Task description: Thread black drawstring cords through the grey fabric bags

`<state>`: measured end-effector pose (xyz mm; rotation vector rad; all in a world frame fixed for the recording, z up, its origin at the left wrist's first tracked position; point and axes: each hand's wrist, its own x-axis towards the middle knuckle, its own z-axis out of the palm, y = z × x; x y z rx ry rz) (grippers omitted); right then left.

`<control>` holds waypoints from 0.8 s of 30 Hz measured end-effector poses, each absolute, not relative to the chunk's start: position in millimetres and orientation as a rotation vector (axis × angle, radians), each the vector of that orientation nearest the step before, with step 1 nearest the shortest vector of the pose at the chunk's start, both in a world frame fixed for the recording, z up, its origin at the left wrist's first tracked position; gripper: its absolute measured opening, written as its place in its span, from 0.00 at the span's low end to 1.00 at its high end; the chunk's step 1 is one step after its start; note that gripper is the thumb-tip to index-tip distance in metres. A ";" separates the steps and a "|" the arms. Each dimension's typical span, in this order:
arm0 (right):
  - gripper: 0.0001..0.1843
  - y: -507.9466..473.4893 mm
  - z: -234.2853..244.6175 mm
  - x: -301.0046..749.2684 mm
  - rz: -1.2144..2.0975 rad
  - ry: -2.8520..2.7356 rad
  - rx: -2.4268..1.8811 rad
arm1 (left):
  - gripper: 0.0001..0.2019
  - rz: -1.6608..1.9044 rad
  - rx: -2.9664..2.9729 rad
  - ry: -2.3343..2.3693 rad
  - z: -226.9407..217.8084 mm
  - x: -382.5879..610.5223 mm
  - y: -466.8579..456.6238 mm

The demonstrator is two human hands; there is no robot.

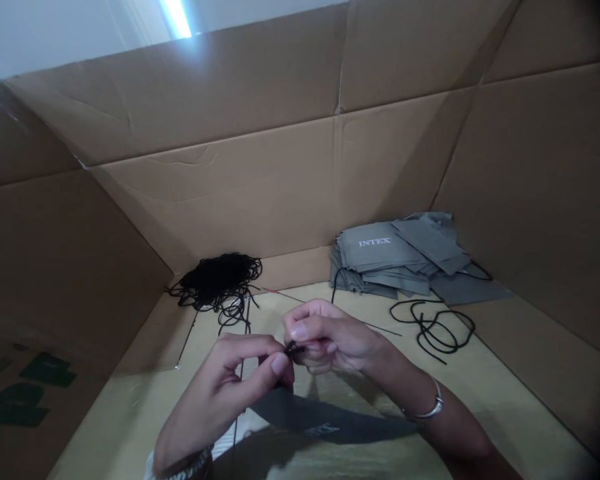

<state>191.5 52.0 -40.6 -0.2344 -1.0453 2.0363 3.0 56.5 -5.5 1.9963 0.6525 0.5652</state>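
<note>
2 hands meet at a black cord end (pixel 293 348): the left hand (pixel 220 400) has its thumb and fingers clenched on the tip, and the right hand (pixel 330 340) has its fingers curled tightly around it, though the grip is partly hidden. The cord looks light and limp, so it is best held right at the tip. Below the hands lies a slack gray pouch (pixel 325 421), soft and thin, easiest taken by its edge. Further off are a cord pile (pixel 215 283), a pouch stack (pixel 395 257), and loose cords (pixel 433 327) before a cardboard wall (pixel 205 200).
</note>
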 end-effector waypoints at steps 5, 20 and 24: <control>0.15 44.6 -36.6 194.8 1.642 -1.285 -0.412 | 0.17 0.767 1.866 0.778 -9.9 6.2 58.7; 0.06 49.5 -44.2 186.3 1.219 -1.229 -0.514 | 0.12 0.882 1.905 0.813 -14.6 20.5 53.6; 0.08 52.1 -44.3 188.8 1.289 -1.199 -0.506 | 0.11 0.888 1.921 0.811 -15.9 21.9 53.2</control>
